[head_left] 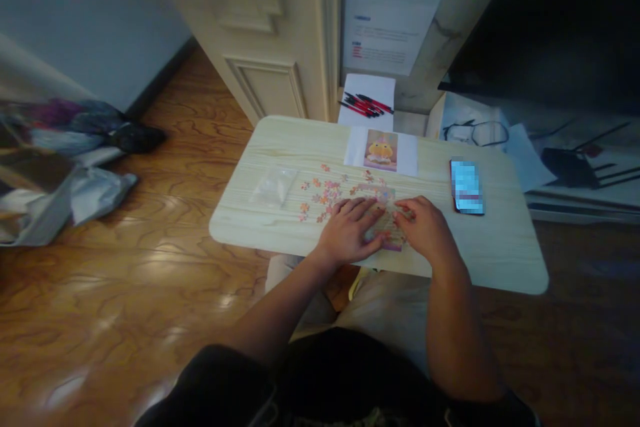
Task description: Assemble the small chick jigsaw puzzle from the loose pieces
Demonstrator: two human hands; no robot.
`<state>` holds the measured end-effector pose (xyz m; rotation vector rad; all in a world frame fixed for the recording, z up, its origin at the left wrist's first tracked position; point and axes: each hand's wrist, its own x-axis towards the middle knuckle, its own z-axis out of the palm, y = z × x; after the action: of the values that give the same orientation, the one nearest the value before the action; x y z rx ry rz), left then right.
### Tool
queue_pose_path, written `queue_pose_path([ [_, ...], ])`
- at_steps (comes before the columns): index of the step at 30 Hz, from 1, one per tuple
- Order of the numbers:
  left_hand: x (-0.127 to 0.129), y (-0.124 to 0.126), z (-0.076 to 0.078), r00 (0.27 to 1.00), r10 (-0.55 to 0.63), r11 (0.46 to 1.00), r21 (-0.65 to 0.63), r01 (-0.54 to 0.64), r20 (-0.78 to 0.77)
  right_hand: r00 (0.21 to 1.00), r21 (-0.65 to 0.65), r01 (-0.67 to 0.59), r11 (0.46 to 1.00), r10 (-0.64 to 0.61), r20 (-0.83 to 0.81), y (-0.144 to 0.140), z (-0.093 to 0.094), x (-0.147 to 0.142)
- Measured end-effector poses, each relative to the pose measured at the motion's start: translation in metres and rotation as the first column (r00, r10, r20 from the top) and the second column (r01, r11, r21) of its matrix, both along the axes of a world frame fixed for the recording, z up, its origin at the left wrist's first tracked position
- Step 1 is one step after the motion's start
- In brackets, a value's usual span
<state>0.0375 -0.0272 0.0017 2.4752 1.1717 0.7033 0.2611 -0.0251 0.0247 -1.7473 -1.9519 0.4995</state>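
Observation:
Loose jigsaw puzzle pieces (327, 193) in pink and orange lie scattered across the middle of a pale wood-grain table (490, 247). My left hand (350, 227) rests flat with fingers spread over a partly joined puzzle (393, 245), hiding much of it. At the puzzle's right edge, my right hand (425, 223) has thumb and fingers drawn together in a pinch; whatever is between them is too small to make out. Behind both hands lies a printed picture (381, 149) of a yellow-orange figure on a white sheet.
On the table's left is a clear plastic bag (275, 187); a phone (467, 187) with a lit screen lies on the right. Several red and black pens (366, 105) sit on white paper beyond the back edge. A white box (470, 120) holds glasses or a cable behind the table.

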Motion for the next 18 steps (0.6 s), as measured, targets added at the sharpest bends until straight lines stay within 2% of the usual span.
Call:
queue_pose_path([
  [4, -0.009, -0.002, 0.005, 0.994, 0.02, 1.0, 0.001, -0.02, 0.109, 0.96, 0.108, -0.222, 0.969, 0.237, -0.15, -0.003, 0.013, -0.037],
  [6, -0.023, -0.006, 0.009, 0.991, 0.04, 0.999, 0.008, -0.042, 0.125, 0.94, 0.117, -0.27, 0.956, 0.288, -0.185, -0.005, 0.017, -0.055],
  [10, -0.074, -0.014, 0.012, 0.987, 0.14, 0.99, 0.013, -0.141, 0.073, 0.945, 0.068, -0.284, 0.956, 0.291, -0.148, -0.007, 0.015, -0.078],
  [14, -0.129, -0.016, -0.001, 0.954, 0.297, 0.954, 0.027, -0.299, 0.05, 0.967, 0.02, -0.25, 0.968, 0.25, -0.047, -0.008, 0.007, -0.088],
  [18, -0.148, -0.018, -0.014, 0.936, 0.346, 0.936, 0.046, -0.35, 0.067, 0.978, 0.015, -0.203, 0.979, 0.202, 0.05, -0.01, 0.002, -0.096],
])
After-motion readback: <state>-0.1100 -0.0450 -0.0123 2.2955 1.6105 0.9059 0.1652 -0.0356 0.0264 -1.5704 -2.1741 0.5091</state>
